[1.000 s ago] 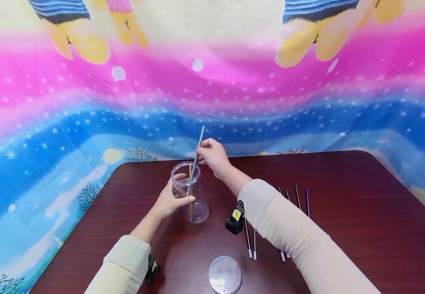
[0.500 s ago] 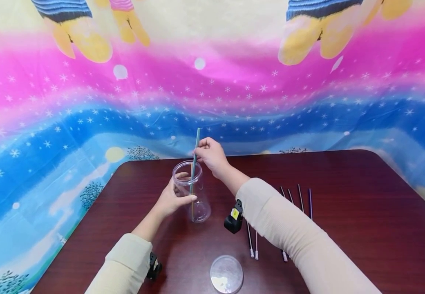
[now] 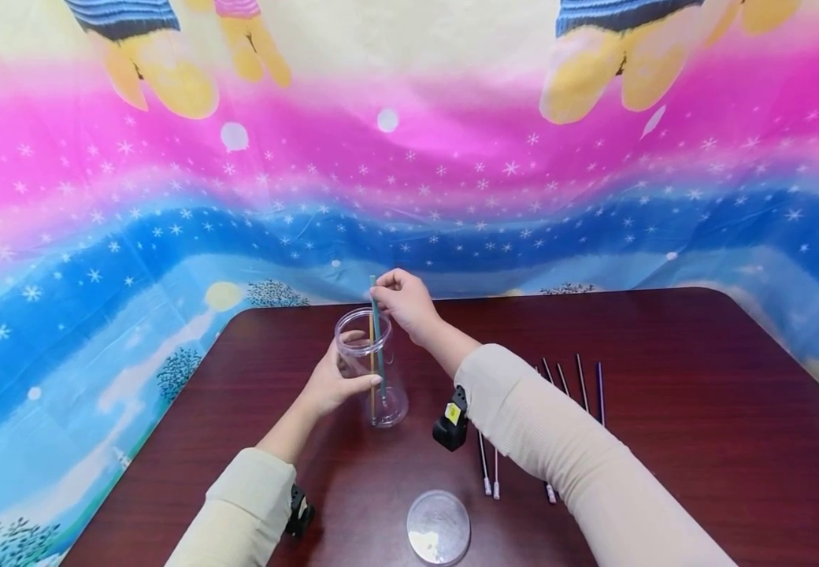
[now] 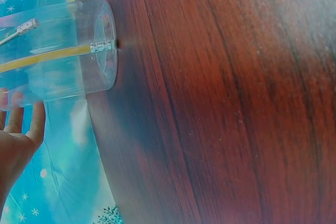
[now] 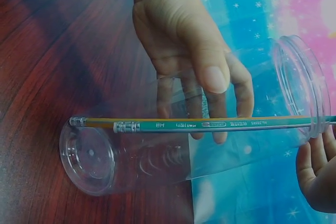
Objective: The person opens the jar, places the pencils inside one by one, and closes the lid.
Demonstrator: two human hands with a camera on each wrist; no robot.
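A clear plastic jar (image 3: 393,405) stands without its lid on the table. My left hand (image 3: 327,387) grips its side, thumb in front and fingers around the back. Inside leans a yellow pencil (image 4: 47,59), its eraser end down at the jar's base. My right hand (image 3: 409,305), above the rim, pinches a green pencil (image 5: 178,125) near its upper end. Most of that green pencil is in the jar, its eraser end a little above the bottom in the right wrist view.
A round clear lid (image 3: 438,528) lies near the front of the dark red wooden table (image 3: 721,441). Several pencils, among them a purple pencil (image 3: 600,394), lie to the right, partly hidden by the right sleeve (image 3: 551,425). A patterned cloth (image 3: 452,189) hangs behind.
The green pencil has gone down into the jar and turned more upright, less of it showing above the rim. My right hand now holds it close to its top. The left hand keeps its grip.
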